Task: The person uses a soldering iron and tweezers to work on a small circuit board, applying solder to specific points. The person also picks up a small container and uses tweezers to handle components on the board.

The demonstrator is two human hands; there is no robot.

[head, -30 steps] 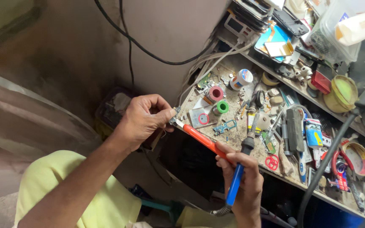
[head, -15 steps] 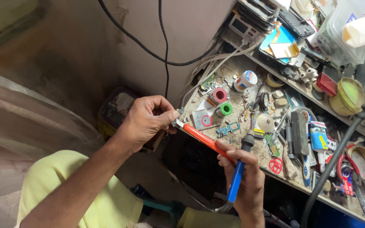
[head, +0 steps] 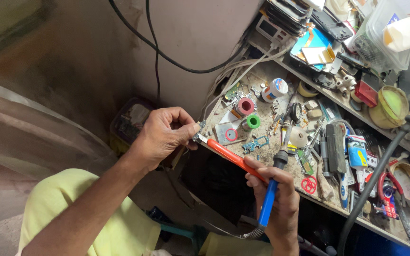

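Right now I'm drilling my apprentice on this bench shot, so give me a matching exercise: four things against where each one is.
Things:
1. orange-handled tool
2. blue-handled soldering iron
3. small part
4. green spool

Places:
A. standing on the bench
B. pinched in left hand fingertips
C. held upright in right hand
D. slanting between the two hands

Pairs: 1-D, 2-C, 3-B, 4-A

This is a small repair workshop. A messy, dusty wooden workbench [head: 266, 147] is covered with tiny green circuit boards [head: 255, 143], round reels of solder wire [head: 245, 105], red-handled pliers [head: 384, 187] and old black phones [head: 293, 12].
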